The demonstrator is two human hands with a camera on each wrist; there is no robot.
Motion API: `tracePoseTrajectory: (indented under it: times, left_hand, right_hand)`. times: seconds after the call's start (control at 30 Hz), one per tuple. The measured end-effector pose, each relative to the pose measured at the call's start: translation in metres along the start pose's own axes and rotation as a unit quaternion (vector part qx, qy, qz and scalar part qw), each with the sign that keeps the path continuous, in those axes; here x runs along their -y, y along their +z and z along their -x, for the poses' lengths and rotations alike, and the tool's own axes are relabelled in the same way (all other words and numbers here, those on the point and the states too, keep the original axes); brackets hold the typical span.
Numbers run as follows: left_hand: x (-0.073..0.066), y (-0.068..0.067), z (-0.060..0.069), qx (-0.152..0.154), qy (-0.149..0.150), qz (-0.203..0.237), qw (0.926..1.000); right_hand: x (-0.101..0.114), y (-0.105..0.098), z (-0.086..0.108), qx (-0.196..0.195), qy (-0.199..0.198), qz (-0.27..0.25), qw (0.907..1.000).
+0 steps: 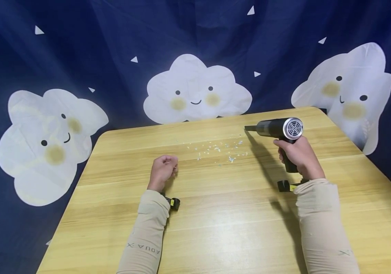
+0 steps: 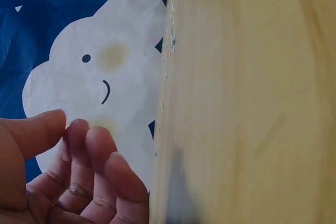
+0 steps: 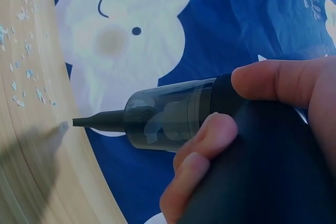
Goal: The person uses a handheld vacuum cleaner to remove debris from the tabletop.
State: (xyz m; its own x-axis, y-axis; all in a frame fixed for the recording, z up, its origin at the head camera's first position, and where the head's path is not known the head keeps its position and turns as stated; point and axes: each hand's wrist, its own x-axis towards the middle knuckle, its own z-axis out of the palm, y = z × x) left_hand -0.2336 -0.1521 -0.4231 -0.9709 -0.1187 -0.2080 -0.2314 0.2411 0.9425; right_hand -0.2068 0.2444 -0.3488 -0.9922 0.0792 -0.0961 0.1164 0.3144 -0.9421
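My right hand (image 1: 299, 156) grips the handle of a black handheld vacuum cleaner (image 1: 274, 128) with a silver vented end. In the right wrist view its narrow nozzle (image 3: 100, 121) points left toward the table, and pale shapes show through the clear dust cup (image 3: 163, 116). Small white and bluish paper scraps (image 1: 217, 148) lie scattered on the table between the hands, left of the nozzle. Near the scraps' left side, my left hand (image 1: 163, 169) hovers over the table. Its fingers (image 2: 100, 150) are loosely bent with nothing between them and the thumb.
The wooden table (image 1: 216, 213) has rounded far corners. Behind it hangs a dark blue curtain (image 1: 113, 30) printed with white smiling clouds and small triangles. A black wrist device (image 1: 174, 203) is strapped at the left wrist, with a similar one on the right.
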Motion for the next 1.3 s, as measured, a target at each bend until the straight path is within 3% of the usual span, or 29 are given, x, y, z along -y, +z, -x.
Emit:
tracePoseTrajectory:
  times: [0.33, 0.67, 0.9, 1.3]
  left_hand:
    - [0.0012, 0.0024, -0.0004, -0.014, 0.017, -0.008, 0.9997]
    - [-0.0013, 0.0021, 0.0011, -0.033, 0.013, -0.018, 0.9992]
    - [-0.0011, 0.0006, 0.0032, -0.016, 0.006, -0.015, 0.9997]
    - [-0.0010, 0.0003, 0.0018, -0.011, 0.009, -0.023, 0.9996]
  right_hand:
    - [-0.0003, -0.0013, 0.0011, 0.002, 0.003, -0.007, 1.0000]
    - [0.0002, -0.0033, 0.0023, -0.003, -0.009, 0.001, 1.0000]
    - [0.0000, -0.0014, 0.0006, 0.003, -0.013, -0.013, 0.9998]
    - [0.0035, -0.0020, 0.0031, -0.001, -0.009, -0.018, 0.9998]
